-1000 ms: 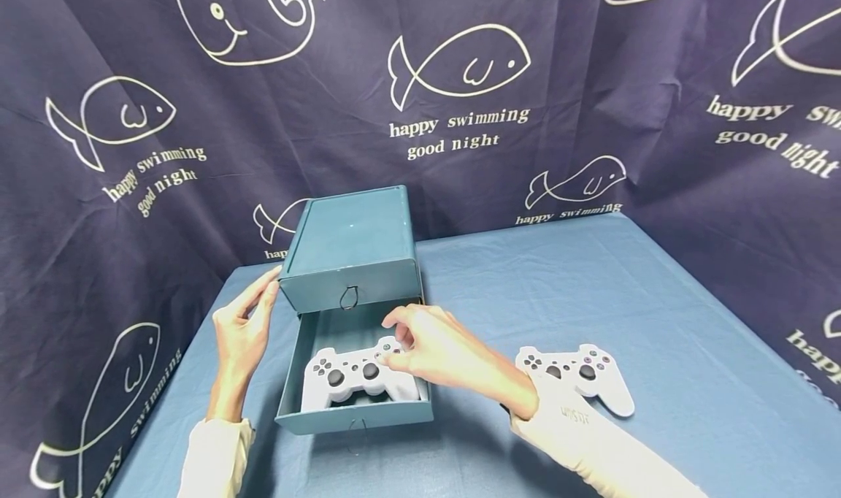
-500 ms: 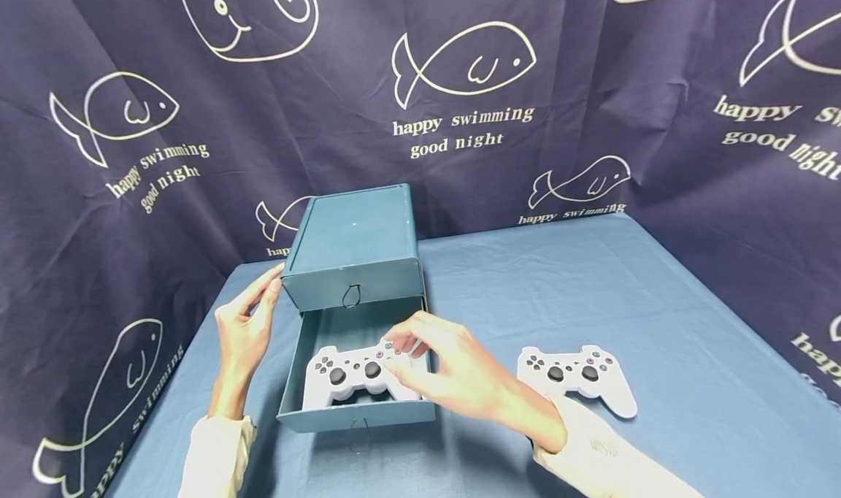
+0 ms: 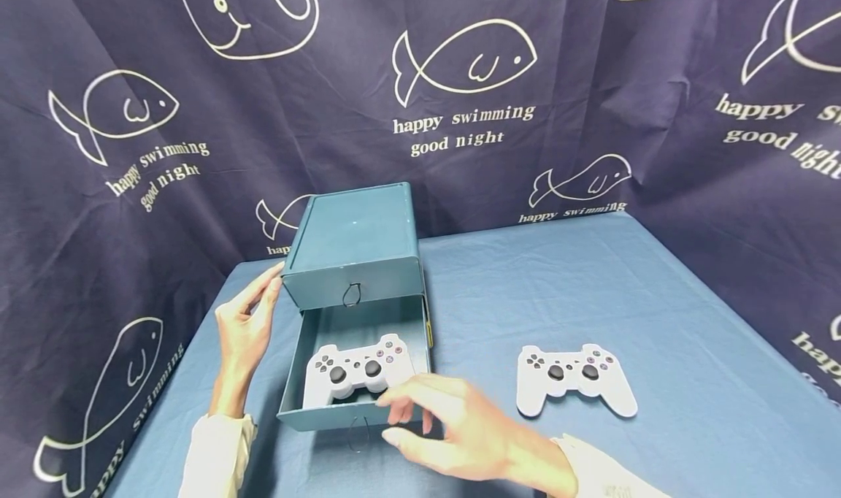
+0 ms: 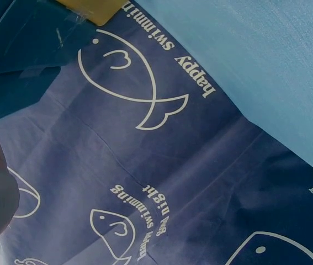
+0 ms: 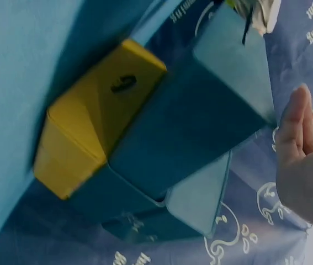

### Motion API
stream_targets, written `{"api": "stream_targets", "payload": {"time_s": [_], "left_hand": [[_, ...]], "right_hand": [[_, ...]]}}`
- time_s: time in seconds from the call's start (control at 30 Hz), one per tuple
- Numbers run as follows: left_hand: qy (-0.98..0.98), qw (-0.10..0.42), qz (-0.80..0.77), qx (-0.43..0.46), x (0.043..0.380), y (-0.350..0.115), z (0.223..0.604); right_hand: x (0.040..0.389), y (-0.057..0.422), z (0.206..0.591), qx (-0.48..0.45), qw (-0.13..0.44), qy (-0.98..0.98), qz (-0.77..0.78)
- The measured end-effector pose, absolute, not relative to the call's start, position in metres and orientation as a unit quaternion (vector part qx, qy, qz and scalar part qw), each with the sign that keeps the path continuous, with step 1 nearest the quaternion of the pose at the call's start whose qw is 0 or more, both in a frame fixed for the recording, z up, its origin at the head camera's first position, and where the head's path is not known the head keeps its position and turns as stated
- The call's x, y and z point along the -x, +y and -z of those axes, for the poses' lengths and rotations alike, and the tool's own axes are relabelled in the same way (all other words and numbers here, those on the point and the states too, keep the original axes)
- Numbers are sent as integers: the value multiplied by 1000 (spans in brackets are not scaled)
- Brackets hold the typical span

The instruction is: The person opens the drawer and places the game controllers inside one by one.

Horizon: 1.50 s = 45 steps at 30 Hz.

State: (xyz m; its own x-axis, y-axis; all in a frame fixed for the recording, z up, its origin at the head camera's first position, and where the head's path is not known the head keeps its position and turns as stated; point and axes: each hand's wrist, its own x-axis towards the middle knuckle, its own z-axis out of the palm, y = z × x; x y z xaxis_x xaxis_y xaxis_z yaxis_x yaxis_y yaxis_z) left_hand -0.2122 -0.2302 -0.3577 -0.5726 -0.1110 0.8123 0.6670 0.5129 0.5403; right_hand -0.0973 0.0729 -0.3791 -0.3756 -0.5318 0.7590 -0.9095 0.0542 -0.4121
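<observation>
A blue two-drawer box (image 3: 355, 231) stands on the blue cloth, its lower drawer (image 3: 309, 419) pulled out. In that drawer lies a white game controller (image 3: 358, 366) with two black sticks. My left hand (image 3: 244, 330) touches the box's upper left front corner with its fingertips, fingers mostly straight. Just before the lower drawer's right front edge, my right hand (image 3: 460, 432) hovers with relaxed, slightly bent fingers and holds nothing. It covers part of the drawer front. A second white controller (image 3: 574, 377) lies on the cloth to the right.
Dark loop pulls hang from the upper drawer front (image 3: 328, 285) and the lower one. A yellow panel (image 5: 101, 105) shows at the box's side in the right wrist view. Navy fabric (image 3: 460, 184) with fish drawings hangs behind and at both sides.
My right hand has drawn back from the controller in the drawer, toward me and to the right, uncovering the controller's right side. My left hand stays at the box corner.
</observation>
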Motion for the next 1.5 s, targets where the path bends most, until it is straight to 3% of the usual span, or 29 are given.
{"api": "stream_targets", "payload": {"time_s": [0.17,0.53,1.2,1.5], "left_hand": [[-758,426,459,185,211,-228,356],[-757,428,458,183,210,-228,355],[-761,429,452,183,217,-232,361],[-761,426,455,178,218,-234,363]], "right_hand": [[88,70,389,-500,113,-719,-469],[83,54,407,-460,27,-784,-416],[88,38,418,-478,19,-808,-344],[88,28,423,-479,113,-799,-345]]}}
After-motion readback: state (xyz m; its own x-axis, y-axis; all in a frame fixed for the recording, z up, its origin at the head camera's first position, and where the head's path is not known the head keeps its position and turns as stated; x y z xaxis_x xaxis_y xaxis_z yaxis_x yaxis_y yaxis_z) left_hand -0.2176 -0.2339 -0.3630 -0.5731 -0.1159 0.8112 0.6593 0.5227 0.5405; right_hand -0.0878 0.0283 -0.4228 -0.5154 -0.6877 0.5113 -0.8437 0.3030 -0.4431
